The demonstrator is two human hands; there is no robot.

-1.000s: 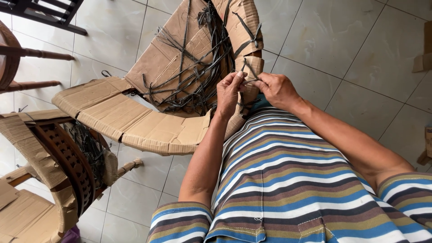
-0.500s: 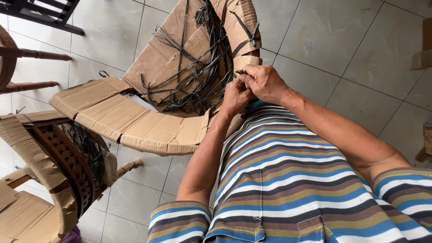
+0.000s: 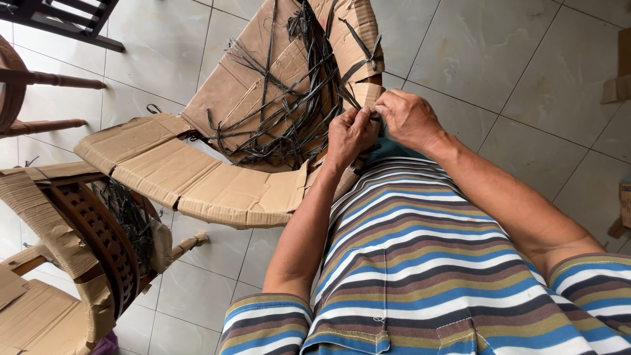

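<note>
A chair wrapped in brown cardboard (image 3: 217, 184) stands in front of me, its seat full of loose black strapping (image 3: 296, 105). My left hand (image 3: 350, 136) and my right hand (image 3: 409, 118) meet at the chair's near right edge, fingers pinched together on a black strap end by the cardboard-wrapped armrest (image 3: 365, 98). What sits between the fingertips is mostly hidden by the fingers. My striped shirt (image 3: 420, 263) fills the lower right.
A second cardboard-wrapped wooden chair (image 3: 85, 243) with more black straps stands at the lower left. Dark wooden furniture parts (image 3: 46, 79) lie at the upper left. Cardboard scraps (image 3: 618, 79) sit at the right edge on the tiled floor (image 3: 499, 59).
Both hands have stayed together at the chair's edge, shifting slightly as the fingers work on the strap. The view has moved a little.
</note>
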